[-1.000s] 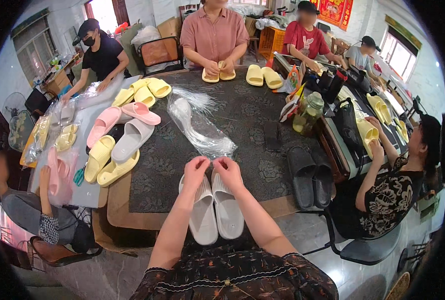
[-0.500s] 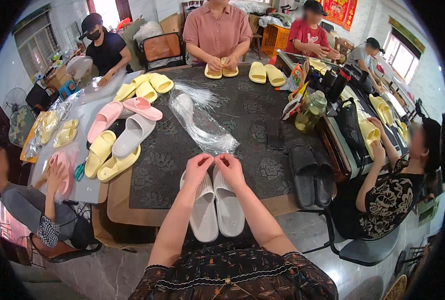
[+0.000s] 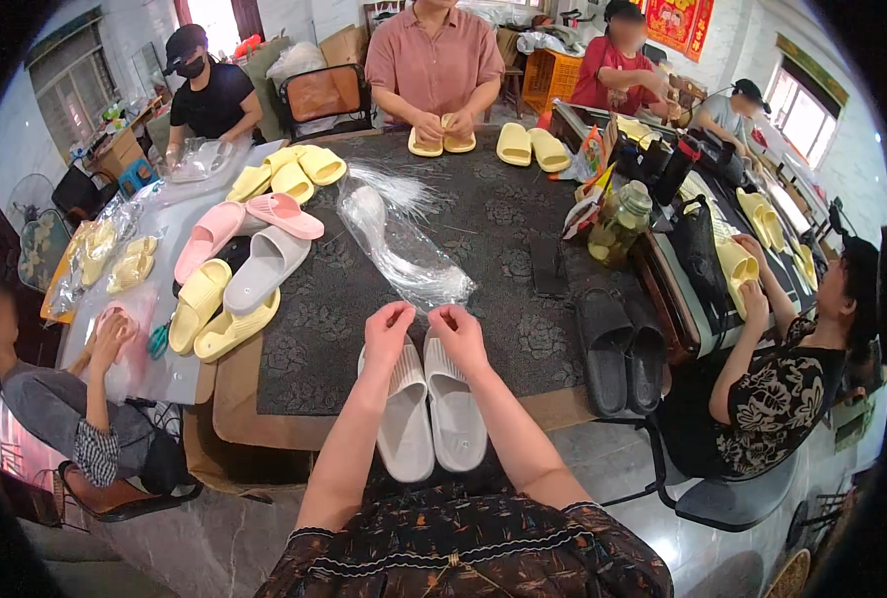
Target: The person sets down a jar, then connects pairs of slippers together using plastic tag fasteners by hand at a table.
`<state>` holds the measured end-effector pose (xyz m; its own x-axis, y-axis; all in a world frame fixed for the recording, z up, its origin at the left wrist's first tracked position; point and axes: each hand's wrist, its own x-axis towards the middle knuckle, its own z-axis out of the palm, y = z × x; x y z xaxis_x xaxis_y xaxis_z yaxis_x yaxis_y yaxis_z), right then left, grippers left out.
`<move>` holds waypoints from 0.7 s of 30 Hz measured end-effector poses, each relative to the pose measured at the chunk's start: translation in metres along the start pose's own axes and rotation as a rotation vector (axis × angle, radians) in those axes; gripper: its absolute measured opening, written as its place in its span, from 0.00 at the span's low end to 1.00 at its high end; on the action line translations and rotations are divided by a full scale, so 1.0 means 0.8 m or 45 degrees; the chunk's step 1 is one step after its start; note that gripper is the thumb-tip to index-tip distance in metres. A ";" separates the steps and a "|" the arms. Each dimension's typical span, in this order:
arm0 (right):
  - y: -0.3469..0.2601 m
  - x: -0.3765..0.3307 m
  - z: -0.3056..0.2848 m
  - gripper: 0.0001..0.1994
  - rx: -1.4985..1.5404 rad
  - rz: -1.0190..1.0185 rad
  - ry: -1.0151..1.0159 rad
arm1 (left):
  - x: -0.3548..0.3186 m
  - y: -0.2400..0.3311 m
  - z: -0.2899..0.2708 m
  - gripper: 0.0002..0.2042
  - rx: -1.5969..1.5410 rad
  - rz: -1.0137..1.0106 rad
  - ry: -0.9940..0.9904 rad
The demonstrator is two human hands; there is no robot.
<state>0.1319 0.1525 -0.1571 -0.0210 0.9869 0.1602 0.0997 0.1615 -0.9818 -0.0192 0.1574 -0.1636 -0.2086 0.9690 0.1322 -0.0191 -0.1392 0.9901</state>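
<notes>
Two light grey slide slippers, a left one (image 3: pixel 406 424) and a right one (image 3: pixel 455 419), lie side by side in front of me at the table's near edge, toes pointing away. Above their toe ends are my left hand (image 3: pixel 389 334) and my right hand (image 3: pixel 458 337), a small gap between them. Fingertips and thumb are pinched together on each; whatever they hold, if anything, is too thin to see. Just beyond my fingers lies a clear plastic bag (image 3: pixel 404 254) with a bundle of thin clear strands (image 3: pixel 394 184) spilling from its far end.
Yellow, pink and grey slippers (image 3: pixel 264 269) pile up at the left. Black slippers (image 3: pixel 618 349) and a glass jar (image 3: pixel 623 219) stand at the right. Across the dark table mat (image 3: pixel 503 229), a person in pink handles yellow slippers (image 3: pixel 442 140). Other people work on both sides.
My hands have drawn slightly apart, the left one moving a little left; the grey slippers stay put. At the back left, a co-worker has brought a clear bag in front of them.
</notes>
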 end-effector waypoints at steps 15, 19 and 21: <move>-0.004 -0.001 0.002 0.09 0.132 0.046 0.050 | 0.000 -0.005 -0.001 0.07 0.100 0.051 -0.119; -0.001 -0.001 -0.001 0.09 -0.068 -0.059 -0.004 | -0.001 -0.002 0.000 0.07 0.113 0.030 -0.064; 0.002 0.000 -0.001 0.09 -0.001 -0.024 0.023 | -0.003 0.000 0.003 0.06 0.231 0.050 -0.213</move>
<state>0.1329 0.1530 -0.1582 -0.0046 0.9835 0.1809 0.1004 0.1804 -0.9785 -0.0161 0.1554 -0.1639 -0.0408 0.9859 0.1622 0.1645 -0.1535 0.9744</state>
